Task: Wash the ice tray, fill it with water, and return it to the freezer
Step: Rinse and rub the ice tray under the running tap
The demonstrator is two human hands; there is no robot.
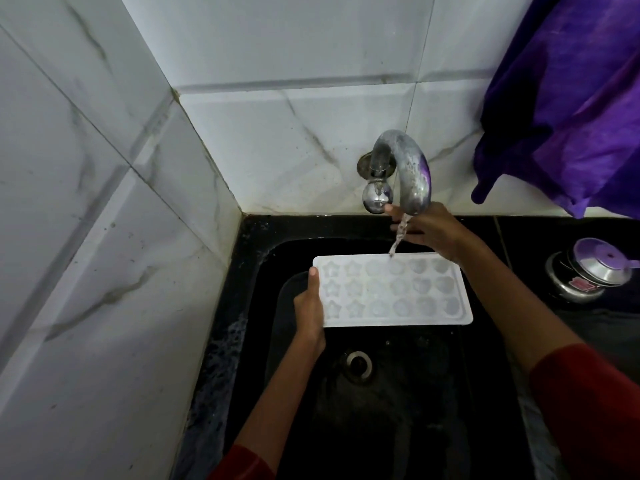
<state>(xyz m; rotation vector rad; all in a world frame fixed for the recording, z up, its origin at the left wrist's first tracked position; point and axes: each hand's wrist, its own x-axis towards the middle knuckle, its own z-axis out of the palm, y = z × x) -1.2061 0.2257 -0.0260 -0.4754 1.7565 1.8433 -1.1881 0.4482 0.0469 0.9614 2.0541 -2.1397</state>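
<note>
Head view looks down into a black sink point(239, 289) set in the corner of a dark worktop point(540, 233). Nearest the camera, two forearms in red sleeves point(588, 410) reach in from the bottom edge. Between them, a round metal drain point(359, 366) sits in the sink floor.

Above the drain, the white ice tray point(408, 318) is held level over the basin, its long sides running left to right. It has three rows of six moulds: stars in the two left columns, rounder shapes in the rest. The left hand point(309, 311) grips the tray's left short end, with the thumb lying flat along the top of the rim and the fingers hidden underneath. A faint clear curved edge shows just below that end; what it is cannot be told.

The right hand point(433, 233) is beyond the tray's far long edge, apart from it and holding nothing. Its fingers are stretched out leftward behind the spout's mouth, the topmost fingertip reaching the round chrome tap knob point(376, 199). A thin stream of water point(398, 239) falls from the curved steel faucet point(414, 174) onto the tray's far edge, around the fourth column.

On the worktop to the sink's right stands a steel pressure cooker point(585, 275). Marbled white wall tiles point(277, 140) rise behind, and a purple cloth point(561, 98) hangs at the upper right.
</note>
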